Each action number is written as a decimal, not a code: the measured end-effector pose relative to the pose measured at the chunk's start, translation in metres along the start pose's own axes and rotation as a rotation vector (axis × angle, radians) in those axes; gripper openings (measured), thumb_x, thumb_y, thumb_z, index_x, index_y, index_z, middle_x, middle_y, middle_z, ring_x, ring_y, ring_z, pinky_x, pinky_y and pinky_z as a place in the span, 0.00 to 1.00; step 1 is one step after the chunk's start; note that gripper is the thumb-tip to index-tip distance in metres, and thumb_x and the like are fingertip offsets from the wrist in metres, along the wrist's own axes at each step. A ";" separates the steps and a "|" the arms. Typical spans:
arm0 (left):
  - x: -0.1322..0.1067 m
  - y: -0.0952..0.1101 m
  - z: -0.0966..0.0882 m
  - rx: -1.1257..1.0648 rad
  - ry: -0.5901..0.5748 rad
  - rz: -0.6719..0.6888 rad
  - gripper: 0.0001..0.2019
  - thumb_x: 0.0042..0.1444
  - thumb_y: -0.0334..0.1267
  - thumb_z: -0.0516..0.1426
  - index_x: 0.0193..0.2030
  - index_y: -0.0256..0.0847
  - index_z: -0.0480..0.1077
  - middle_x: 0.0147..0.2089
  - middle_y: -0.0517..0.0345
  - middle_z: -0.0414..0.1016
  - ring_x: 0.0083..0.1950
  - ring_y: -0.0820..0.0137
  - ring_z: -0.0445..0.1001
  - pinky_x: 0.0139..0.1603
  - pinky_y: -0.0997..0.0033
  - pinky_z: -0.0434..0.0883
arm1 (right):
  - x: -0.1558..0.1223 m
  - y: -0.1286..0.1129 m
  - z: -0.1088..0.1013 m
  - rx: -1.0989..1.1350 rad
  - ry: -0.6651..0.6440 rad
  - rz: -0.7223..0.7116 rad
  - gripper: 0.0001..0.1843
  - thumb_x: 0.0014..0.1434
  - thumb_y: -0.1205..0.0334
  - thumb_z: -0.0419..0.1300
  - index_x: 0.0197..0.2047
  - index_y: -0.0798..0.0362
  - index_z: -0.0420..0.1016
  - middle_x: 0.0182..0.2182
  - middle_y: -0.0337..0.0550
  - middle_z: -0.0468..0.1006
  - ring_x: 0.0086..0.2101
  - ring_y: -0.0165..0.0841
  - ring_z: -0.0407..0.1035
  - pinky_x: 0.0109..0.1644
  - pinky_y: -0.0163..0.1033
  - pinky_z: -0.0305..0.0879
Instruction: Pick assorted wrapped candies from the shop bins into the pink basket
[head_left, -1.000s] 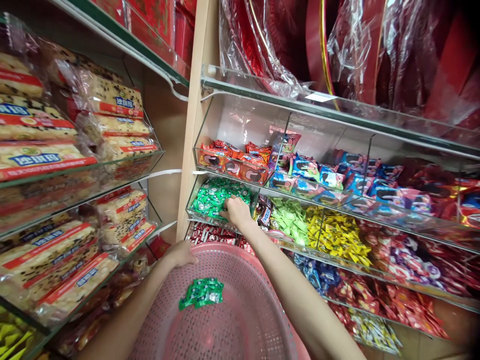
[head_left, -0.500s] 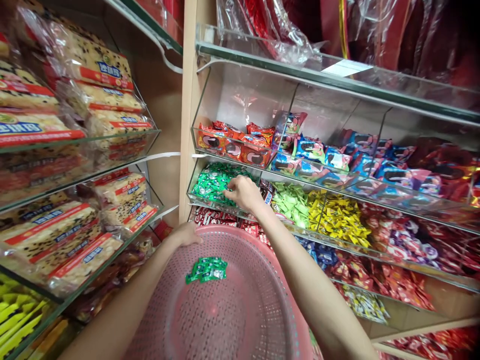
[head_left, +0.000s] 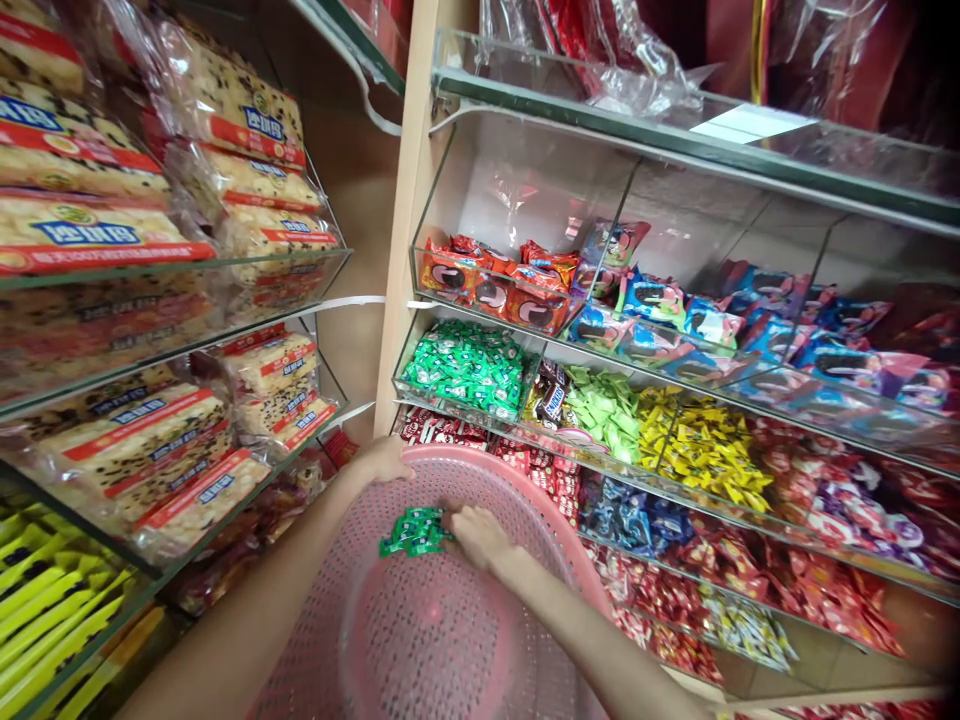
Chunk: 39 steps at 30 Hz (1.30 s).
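Observation:
My left hand is closed over the far left rim of a pink perforated plastic basket. Inside the basket, my right hand has its fingers curled against the right side of a small heap of green-wrapped candies. Its fingertips are blurred and partly hidden, with green wrappers right at them. Beyond the basket's far rim, a clear shelf compartment holds many more green-wrapped candies.
Snickers bars, light green packets and yellow-wrapped candies fill compartments to the right. Orange packets sit on the shelf above. Packaged puffed-rice bars line glass-edged shelves on the left.
My right hand has moved from the green candy compartment down into the basket, beside the green heap. My left hand stays on the rim. The view has shifted slightly left.

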<state>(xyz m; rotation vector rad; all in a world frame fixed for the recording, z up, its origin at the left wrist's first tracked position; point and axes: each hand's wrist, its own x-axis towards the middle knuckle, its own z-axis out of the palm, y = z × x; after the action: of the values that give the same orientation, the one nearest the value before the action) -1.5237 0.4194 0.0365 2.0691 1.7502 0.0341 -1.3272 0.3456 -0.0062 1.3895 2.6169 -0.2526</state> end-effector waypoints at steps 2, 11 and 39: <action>0.000 0.000 0.000 -0.004 -0.003 0.017 0.18 0.38 0.49 0.58 0.33 0.39 0.73 0.33 0.53 0.77 0.34 0.66 0.74 0.26 0.75 0.61 | 0.001 -0.002 0.002 -0.053 0.034 -0.037 0.11 0.55 0.59 0.54 0.41 0.53 0.71 0.48 0.48 0.69 0.46 0.37 0.66 0.46 0.40 0.61; 0.005 0.000 0.003 0.044 0.014 0.023 0.20 0.37 0.50 0.57 0.35 0.39 0.73 0.35 0.52 0.77 0.35 0.66 0.74 0.25 0.75 0.60 | 0.002 -0.005 0.013 -0.106 0.101 0.000 0.14 0.55 0.58 0.54 0.45 0.52 0.67 0.51 0.48 0.66 0.45 0.37 0.66 0.48 0.40 0.61; 0.011 -0.008 0.012 -0.067 0.025 0.022 0.16 0.37 0.47 0.59 0.33 0.43 0.74 0.31 0.57 0.77 0.36 0.64 0.74 0.28 0.74 0.62 | 0.006 0.012 -0.164 -0.250 0.550 0.169 0.09 0.60 0.68 0.46 0.39 0.54 0.66 0.38 0.49 0.68 0.41 0.38 0.61 0.42 0.39 0.58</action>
<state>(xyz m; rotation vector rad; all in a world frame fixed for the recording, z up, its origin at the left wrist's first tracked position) -1.5250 0.4272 0.0204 2.0480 1.7174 0.1239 -1.3319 0.3941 0.1514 1.7663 2.7690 0.5359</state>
